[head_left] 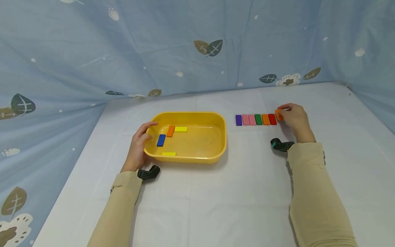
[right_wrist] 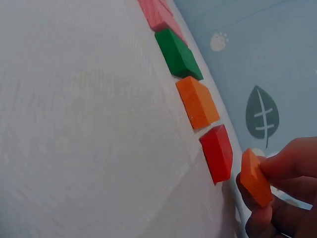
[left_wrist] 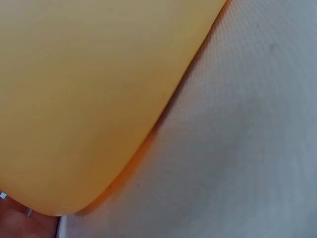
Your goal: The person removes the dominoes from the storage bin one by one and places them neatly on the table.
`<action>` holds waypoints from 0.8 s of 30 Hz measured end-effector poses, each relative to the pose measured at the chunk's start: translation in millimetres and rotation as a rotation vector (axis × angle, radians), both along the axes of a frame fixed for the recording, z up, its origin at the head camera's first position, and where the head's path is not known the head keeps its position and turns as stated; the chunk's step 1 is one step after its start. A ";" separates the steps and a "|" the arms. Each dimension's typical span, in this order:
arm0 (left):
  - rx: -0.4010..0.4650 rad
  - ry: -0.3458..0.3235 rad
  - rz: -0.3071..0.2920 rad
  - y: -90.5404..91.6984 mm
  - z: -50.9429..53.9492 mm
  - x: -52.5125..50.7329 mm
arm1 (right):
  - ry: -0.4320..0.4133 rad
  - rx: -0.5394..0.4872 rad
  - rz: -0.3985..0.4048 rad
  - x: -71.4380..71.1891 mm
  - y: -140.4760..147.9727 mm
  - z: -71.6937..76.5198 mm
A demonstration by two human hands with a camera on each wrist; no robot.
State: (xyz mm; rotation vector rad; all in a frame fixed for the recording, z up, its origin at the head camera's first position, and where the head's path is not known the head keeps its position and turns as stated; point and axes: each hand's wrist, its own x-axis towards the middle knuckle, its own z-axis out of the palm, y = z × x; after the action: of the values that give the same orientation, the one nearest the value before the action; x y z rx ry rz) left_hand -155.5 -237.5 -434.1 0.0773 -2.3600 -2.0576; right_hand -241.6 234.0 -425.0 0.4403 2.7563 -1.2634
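A row of small coloured blocks lies flat on the white cloth: purple (head_left: pixel 239 120), two pink, green (head_left: pixel 258 119), orange (head_left: pixel 265 119) and red (head_left: pixel 272 119). At the row's right end my right hand (head_left: pixel 295 118) pinches an orange block (right_wrist: pixel 256 179) between thumb and fingers, tilted and just apart from the red one. My left hand (head_left: pixel 138 146) holds the left rim of a yellow plastic basin (head_left: pixel 197 160). Inside lie a blue block (head_left: pixel 161 140), an orange block (head_left: pixel 171 131) and two yellow blocks (head_left: pixel 180 129). Basin wall fills much of the left wrist view.
White cloth (head_left: pixel 210 202) covers the table. A blue patterned curtain (head_left: pixel 172 51) stands behind the table and along its sides. Each wrist carries a small black device (head_left: pixel 149 172).
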 end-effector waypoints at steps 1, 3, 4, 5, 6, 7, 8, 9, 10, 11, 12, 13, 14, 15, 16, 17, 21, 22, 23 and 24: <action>0.002 -0.001 0.001 -0.1 -0.1 0.0 | -0.006 0.007 0.004 -0.2 0.1 -0.7; 0.009 -0.004 0.003 -0.3 -0.3 0.2 | -0.019 0.021 0.008 -0.4 -0.1 -1.8; 0.011 -0.005 0.003 -0.5 -0.4 0.3 | -0.026 0.028 0.010 -0.1 -0.6 -1.8; 0.009 -0.006 0.003 -0.6 -0.4 0.4 | -0.030 0.033 0.010 0.2 -0.8 -1.7; 0.008 -0.005 0.003 -0.7 -0.5 0.6 | -0.033 0.042 0.009 0.3 -1.0 -1.6; 0.010 -0.003 0.003 -0.9 -0.4 0.6 | -0.034 0.049 0.007 0.4 -1.1 -1.2; 0.008 -0.002 0.003 -1.1 -0.4 0.7 | -0.034 0.056 0.007 0.6 -1.3 -0.6; 0.006 -0.002 0.003 -1.3 -0.2 0.8 | -0.031 0.064 0.008 0.5 -1.3 -0.3; 0.004 -0.002 0.004 -1.5 -0.1 0.9 | -0.027 0.072 0.010 0.6 -1.5 0.4; 0.004 -0.001 0.003 -1.6 0.1 0.9 | -0.022 0.081 0.012 0.3 -1.4 0.6; 0.005 -0.001 0.004 -1.7 0.3 1.0 | -0.019 0.087 0.015 0.2 -1.5 1.1; 0.006 -0.001 0.004 -1.7 0.5 1.2 | -0.017 0.092 0.018 0.3 -1.5 1.4; 0.007 -0.002 0.003 -1.7 0.5 1.3 | -0.020 0.097 0.023 0.4 -1.3 1.4; 0.009 -0.002 0.003 -1.6 0.4 1.3 | -0.021 0.103 0.026 0.6 -1.1 1.3; 0.010 -0.003 0.003 -1.5 0.4 1.3 | -0.026 0.108 0.029 0.4 -0.5 0.6; 0.010 -0.003 0.004 -1.3 0.3 1.2 | -0.030 0.110 0.032 0.4 0.3 -0.1; 0.014 0.000 0.004 -0.4 -0.1 -0.1 | -0.053 0.119 0.037 -0.3 3.8 -1.8; 0.014 0.001 0.004 -0.3 -0.1 -0.5 | -0.057 0.119 0.038 -0.6 4.4 -1.9; 0.014 0.001 0.005 -0.3 -0.1 -0.8 | -0.060 0.119 0.039 -0.4 4.7 -1.5; 0.014 0.002 0.006 -0.3 -0.2 -1.0 | -0.062 0.119 0.041 -0.4 4.8 -1.2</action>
State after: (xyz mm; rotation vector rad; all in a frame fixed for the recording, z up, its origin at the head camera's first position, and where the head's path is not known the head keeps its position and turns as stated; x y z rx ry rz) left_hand -156.5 -237.8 -434.3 0.0825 -2.3413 -2.0715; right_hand -242.0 238.8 -426.2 0.4225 2.7827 -1.0618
